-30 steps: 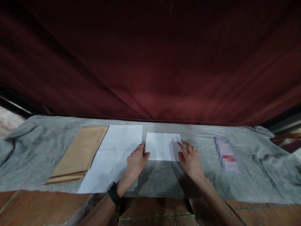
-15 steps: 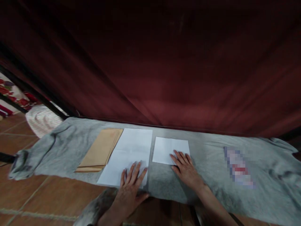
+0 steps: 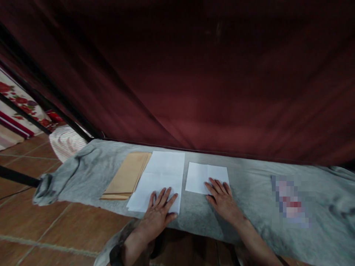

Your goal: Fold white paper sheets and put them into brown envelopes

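My left hand (image 3: 158, 212) lies flat with fingers spread on the near end of a stack of white paper sheets (image 3: 163, 170). Creases run faintly across the top sheet. My right hand (image 3: 223, 201) rests, fingers apart, on the lower right corner of a smaller white sheet (image 3: 198, 177), which looks folded. Left of the large sheets, and touching their edge, are several brown paper envelopes (image 3: 127, 171) in a slanted pile. Neither hand grips anything.
Everything lies on a grey cloth (image 3: 249, 184) spread over a low surface. A blurred-out patterned item (image 3: 290, 201) lies at the right. Behind hangs a dark red curtain (image 3: 180, 92). Black bars (image 3: 19, 176) and a striped white cloth (image 3: 68, 142) stand at the left above a tiled floor (image 3: 74, 225).
The whole scene has shifted slightly right as my head turned left. My left hand sits with its thumb nearer the sheet's edge; both hands stay on their papers.
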The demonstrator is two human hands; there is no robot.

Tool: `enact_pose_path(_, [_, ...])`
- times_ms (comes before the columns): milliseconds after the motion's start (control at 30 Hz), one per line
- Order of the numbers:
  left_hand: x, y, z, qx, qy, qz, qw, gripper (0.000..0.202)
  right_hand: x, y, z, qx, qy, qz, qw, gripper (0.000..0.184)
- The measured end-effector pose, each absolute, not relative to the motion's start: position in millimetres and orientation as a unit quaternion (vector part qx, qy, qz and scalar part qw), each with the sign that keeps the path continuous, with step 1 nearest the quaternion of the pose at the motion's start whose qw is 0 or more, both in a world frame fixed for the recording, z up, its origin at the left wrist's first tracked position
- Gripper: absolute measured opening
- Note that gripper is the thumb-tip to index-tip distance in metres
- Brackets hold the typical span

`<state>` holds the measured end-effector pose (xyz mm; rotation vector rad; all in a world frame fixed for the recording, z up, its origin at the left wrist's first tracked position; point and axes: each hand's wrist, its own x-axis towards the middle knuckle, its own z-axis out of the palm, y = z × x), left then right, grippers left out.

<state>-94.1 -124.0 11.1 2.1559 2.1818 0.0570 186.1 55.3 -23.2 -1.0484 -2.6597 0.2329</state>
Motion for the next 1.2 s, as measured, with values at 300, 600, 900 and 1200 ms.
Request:
enact_pose_path(300, [-73,-74,24,0.755,0.653,0.056,0.002,0.048,186,55,-23,-0.362,-0.92,0.072,0.131,0.048])
enact_pose_path(600, [-69,-39,19,0.735,0.667,0.076,-0.093,0.018,185,55,-23,-0.366,-0.922,0.06,0.112,0.048])
enact_pose_path(900, [-61,-36,14,0.699,0.706,0.069,-0.092,0.031,184,55,-22,-0.37,-0.922,0.055,0.1,0.048])
enact_pose_path(1200, [-54,-29,16,0.674,0.735,0.052,-0.059,0.042,183,54,-22,-0.37,-0.921,0.053,0.108,0.048])
